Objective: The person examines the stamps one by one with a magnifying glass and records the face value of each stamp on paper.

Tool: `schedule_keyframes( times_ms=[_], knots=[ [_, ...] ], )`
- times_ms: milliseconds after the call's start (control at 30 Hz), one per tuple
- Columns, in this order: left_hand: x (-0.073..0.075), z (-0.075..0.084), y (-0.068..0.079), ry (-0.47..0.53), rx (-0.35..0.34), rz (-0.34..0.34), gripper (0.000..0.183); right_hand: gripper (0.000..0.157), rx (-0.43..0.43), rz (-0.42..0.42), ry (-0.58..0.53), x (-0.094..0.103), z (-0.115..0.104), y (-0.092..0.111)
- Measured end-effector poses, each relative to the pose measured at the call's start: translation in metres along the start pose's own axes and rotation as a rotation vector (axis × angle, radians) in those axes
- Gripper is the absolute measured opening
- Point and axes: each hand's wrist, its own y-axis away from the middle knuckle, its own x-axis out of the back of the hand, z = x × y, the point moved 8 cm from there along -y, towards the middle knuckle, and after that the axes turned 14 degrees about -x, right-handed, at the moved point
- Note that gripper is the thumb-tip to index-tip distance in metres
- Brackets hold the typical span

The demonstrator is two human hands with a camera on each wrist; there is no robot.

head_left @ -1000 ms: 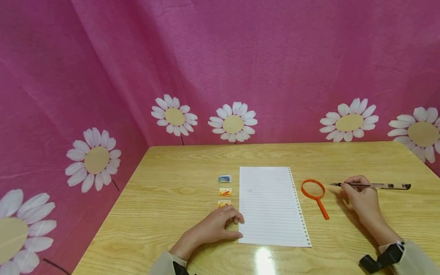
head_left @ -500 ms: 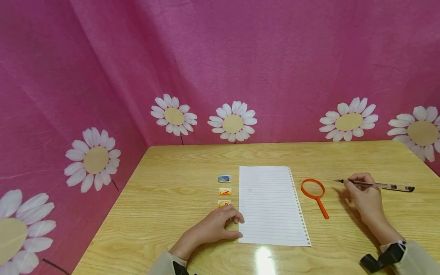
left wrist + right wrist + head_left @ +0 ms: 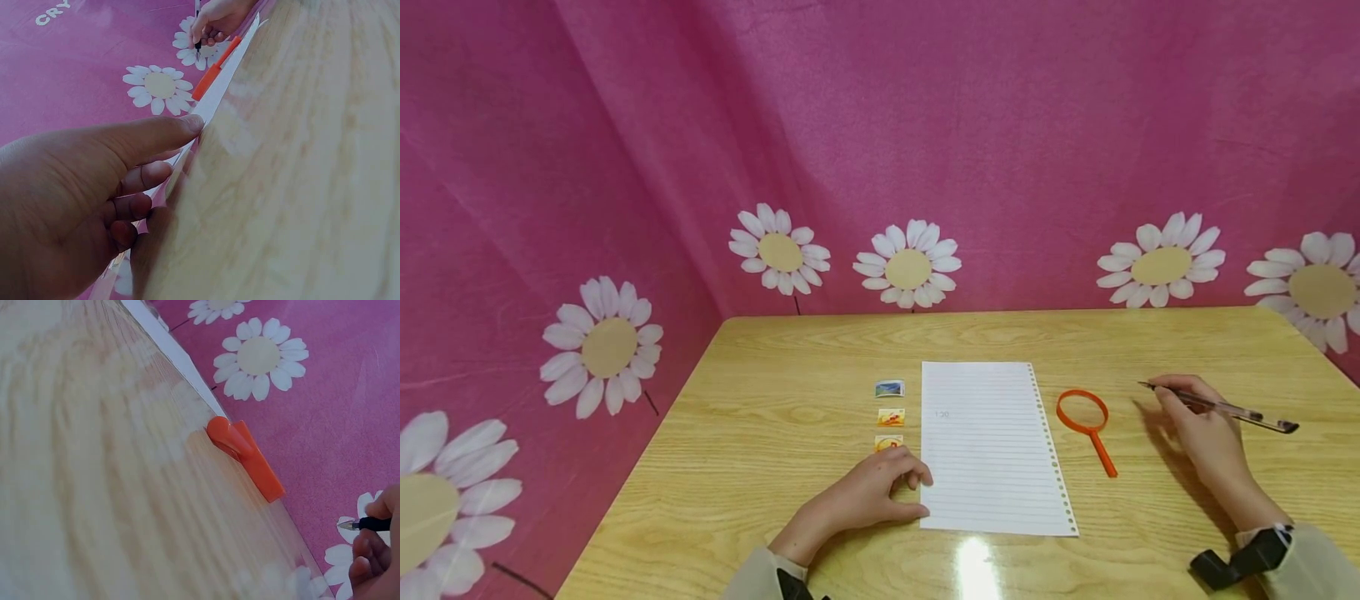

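Note:
My left hand (image 3: pixel 868 492) rests at the left edge of a lined, hole-punched sheet of paper (image 3: pixel 992 467), its thumb and fingertips on the margin. In the left wrist view the thumb (image 3: pixel 156 134) lies relaxed along the paper's edge. Small faint writing, like "1:20", stands on the upper left of the sheet. My right hand (image 3: pixel 1210 437) pinches a pen (image 3: pixel 1236 410) to the right of the paper, with the tip pointing left. The uncapped point of the pen (image 3: pixel 369 524) shows in the right wrist view. Between paper and right hand lies an orange magnifying glass (image 3: pixel 1102 454).
Three small stamp-like pictures lie in a column left of the paper: a blue one (image 3: pixel 890 389), a yellow-and-red one (image 3: pixel 891 418) and another yellow one (image 3: pixel 889 442) just beyond my left fingers. A pink flowered curtain (image 3: pixel 1000 150) hangs behind the wooden table (image 3: pixel 760 417).
My right hand has shifted slightly to the right, and the pen has tilted so its tip points farther up and its back end sits lower. The left hand and paper stay put.

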Motion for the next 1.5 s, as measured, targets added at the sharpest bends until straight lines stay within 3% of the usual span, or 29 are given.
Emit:
schedule_keyframes(
  times_ms=[200, 433, 700, 933, 1233, 1367, 1500],
  knots=[
    [0.001, 0.001, 0.0, 0.006, -0.004, -0.001, 0.027, 0.026, -0.022, -0.021, 0.084, -0.002, 0.003, -0.001],
    [0.001, 0.002, -0.001, 0.001, -0.011, 0.0, 0.027, 0.03, 0.122, -0.074, 0.046, -0.005, -0.006, 0.002],
    [0.001, 0.002, -0.001, 0.007, -0.003, 0.002, 0.026, 0.027, 0.245, 0.035, 0.163, -0.001, -0.016, 0.004],
    [0.001, 0.001, 0.0, 0.009, -0.002, -0.004, 0.026, 0.033, 0.337, 0.023, 0.222, -0.002, -0.027, 0.006],
    [0.0, 0.002, 0.001, 0.012, -0.001, -0.009, 0.027, 0.039, 0.334, -0.015, 0.21, 0.004, -0.025, 0.0],
    [0.0, 0.002, 0.001, 0.006, -0.005, -0.008, 0.027, 0.036, 0.265, -0.002, 0.146, 0.011, -0.025, 0.0],
    [0.001, 0.002, 0.0, 0.005, -0.008, -0.008, 0.027, 0.034, 0.165, 0.073, 0.073, 0.024, -0.025, 0.0]
  ],
)
